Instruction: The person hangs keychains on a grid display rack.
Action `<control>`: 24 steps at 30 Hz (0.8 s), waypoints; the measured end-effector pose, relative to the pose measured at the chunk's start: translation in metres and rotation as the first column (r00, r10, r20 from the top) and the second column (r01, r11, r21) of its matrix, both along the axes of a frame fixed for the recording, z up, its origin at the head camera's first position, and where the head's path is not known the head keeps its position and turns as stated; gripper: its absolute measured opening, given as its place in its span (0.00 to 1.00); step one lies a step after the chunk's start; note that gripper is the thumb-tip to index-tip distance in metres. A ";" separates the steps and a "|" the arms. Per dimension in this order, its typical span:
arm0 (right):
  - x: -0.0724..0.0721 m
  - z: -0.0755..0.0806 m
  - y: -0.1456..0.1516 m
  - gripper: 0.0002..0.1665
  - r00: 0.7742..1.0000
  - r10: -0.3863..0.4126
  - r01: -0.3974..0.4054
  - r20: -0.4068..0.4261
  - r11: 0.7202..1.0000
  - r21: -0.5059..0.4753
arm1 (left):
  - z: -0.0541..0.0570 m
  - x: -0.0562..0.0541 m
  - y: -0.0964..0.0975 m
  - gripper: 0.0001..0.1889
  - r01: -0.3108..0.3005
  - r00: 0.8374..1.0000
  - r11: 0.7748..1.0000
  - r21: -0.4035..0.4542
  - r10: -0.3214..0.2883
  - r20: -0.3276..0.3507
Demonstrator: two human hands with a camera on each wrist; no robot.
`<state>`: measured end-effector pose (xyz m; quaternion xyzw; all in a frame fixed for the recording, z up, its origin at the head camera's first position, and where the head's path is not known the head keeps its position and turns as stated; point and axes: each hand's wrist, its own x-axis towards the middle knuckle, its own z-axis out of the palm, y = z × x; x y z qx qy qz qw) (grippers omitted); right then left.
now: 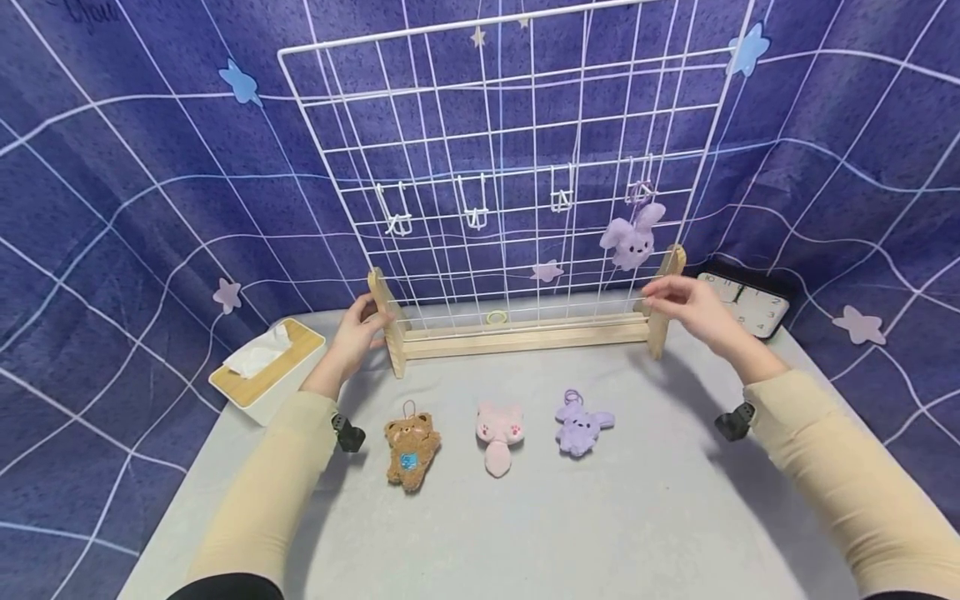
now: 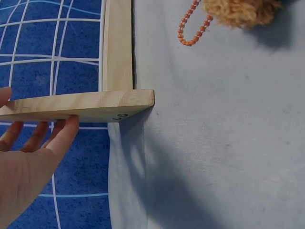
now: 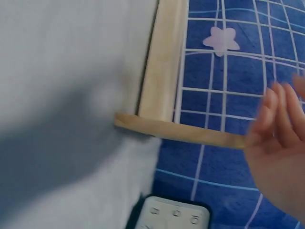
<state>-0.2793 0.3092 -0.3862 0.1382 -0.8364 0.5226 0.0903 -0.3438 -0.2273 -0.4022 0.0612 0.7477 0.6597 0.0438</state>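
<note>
Upright on the tabletop, the white wire-grid rack looks stiff, fairly light; I favour holding its wooden end supports. My left fingers pinch one; my right fingers, loosely extended, lie at the other, gripping nothing.

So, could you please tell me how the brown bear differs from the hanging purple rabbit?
The brown bear lies on the table; the purple rabbit hangs from a hook. The bear has small ears, the rabbit long ones. Both are plush toys.
</note>
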 end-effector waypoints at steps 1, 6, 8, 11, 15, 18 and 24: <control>0.001 -0.004 -0.002 0.17 0.999 0.040 -0.041 0.030 0.998 0.037 | 0.000 0.000 0.000 0.31 0.000 1.000 1.000 0.004 0.000 0.003; 0.004 -0.025 -0.015 0.18 0.973 0.165 -0.190 0.163 0.970 0.154 | 0.000 0.001 0.000 0.32 -0.002 1.000 1.000 0.000 0.002 0.006; 0.005 -0.033 -0.022 0.17 0.962 0.193 -0.224 0.193 0.962 0.157 | 0.000 0.001 0.000 0.32 -0.004 1.000 1.000 -0.003 0.004 0.007; 0.003 -0.046 -0.031 0.16 0.951 0.237 -0.269 0.198 0.951 0.154 | 0.000 0.000 0.000 0.32 -0.006 1.000 1.000 -0.001 0.006 0.011; 0.002 -0.058 -0.040 0.15 0.939 0.275 -0.308 0.209 0.939 0.151 | -0.001 -0.001 0.001 0.32 -0.008 1.000 1.000 0.003 0.008 0.015; 0.001 -0.063 -0.047 0.16 0.928 0.300 -0.337 0.220 0.928 0.156 | -0.001 -0.001 0.002 0.31 -0.007 1.000 1.000 0.004 0.007 0.013; -0.002 -0.074 -0.062 0.15 0.914 0.335 -0.385 0.228 0.894 0.228 | 0.000 0.000 0.000 0.31 -0.005 1.000 1.000 0.002 0.005 0.009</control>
